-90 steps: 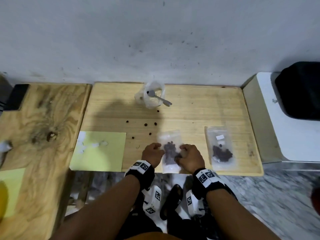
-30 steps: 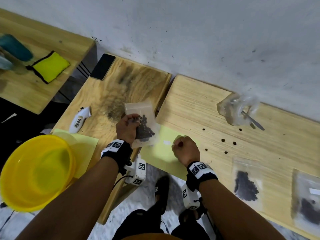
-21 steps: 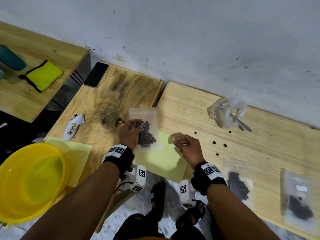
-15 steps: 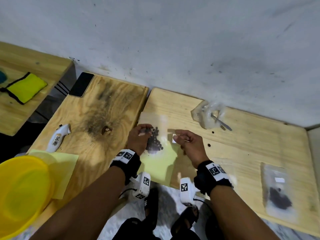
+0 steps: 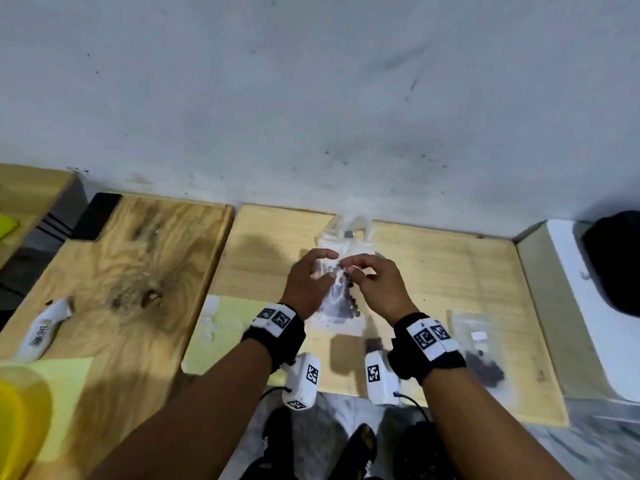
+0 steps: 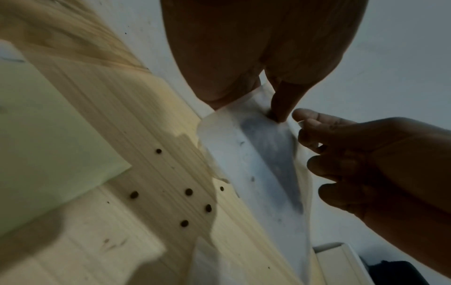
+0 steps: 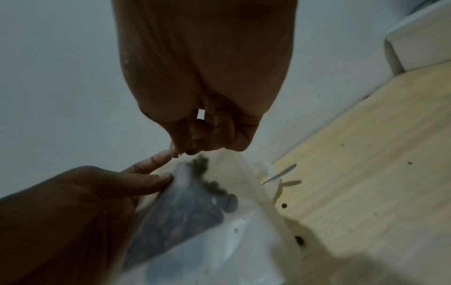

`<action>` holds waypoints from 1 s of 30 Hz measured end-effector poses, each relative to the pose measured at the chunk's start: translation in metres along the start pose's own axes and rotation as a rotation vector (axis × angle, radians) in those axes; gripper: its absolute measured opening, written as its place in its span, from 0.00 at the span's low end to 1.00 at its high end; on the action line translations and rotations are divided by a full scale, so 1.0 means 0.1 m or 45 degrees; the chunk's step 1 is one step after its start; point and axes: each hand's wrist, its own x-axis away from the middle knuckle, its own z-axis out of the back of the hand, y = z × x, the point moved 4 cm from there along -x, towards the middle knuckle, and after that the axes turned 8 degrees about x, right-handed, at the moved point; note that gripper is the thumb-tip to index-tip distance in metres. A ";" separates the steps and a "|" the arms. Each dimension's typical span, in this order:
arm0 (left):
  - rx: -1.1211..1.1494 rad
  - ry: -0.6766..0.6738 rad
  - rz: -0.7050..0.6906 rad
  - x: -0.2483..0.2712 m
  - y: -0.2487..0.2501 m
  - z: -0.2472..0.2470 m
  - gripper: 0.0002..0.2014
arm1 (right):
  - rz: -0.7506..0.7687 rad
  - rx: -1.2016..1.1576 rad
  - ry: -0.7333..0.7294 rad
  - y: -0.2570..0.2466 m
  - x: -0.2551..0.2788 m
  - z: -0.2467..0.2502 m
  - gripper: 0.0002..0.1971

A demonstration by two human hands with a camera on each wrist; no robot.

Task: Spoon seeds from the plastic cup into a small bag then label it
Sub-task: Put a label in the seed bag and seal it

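Two hands meet over one small clear bag of dark seeds, held above the pale bench at centre.

Risk: the label, a tiny white sticker too small to confirm here, could crease, land crooked or cling to a fingertip if the soft film buckles under pressure. Seeds could shift beneath it, or spill if the bag is unsealed; seal state cannot be told.

Left hand: grasping the bag's left edge, thumb and fingers curled on the film.

Right hand: fingertips pinched together at the bag's upper face, touching it.

Loose seeds lie on the bench. Plastic cup stands at 12 o'clock; a labelled bag lies at 4 o'clock.
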 end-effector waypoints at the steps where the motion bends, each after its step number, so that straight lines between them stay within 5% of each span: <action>1: 0.005 -0.008 -0.011 0.01 0.03 -0.07 0.16 | 0.004 0.028 0.009 0.01 0.01 0.06 0.10; 11: 0.187 -0.016 0.114 0.11 0.02 -0.36 0.20 | -0.046 0.173 0.279 0.14 0.11 0.35 0.11; 30: 0.234 0.036 0.154 0.16 -0.11 -0.22 0.19 | -0.049 -0.085 0.095 0.17 0.17 0.22 0.03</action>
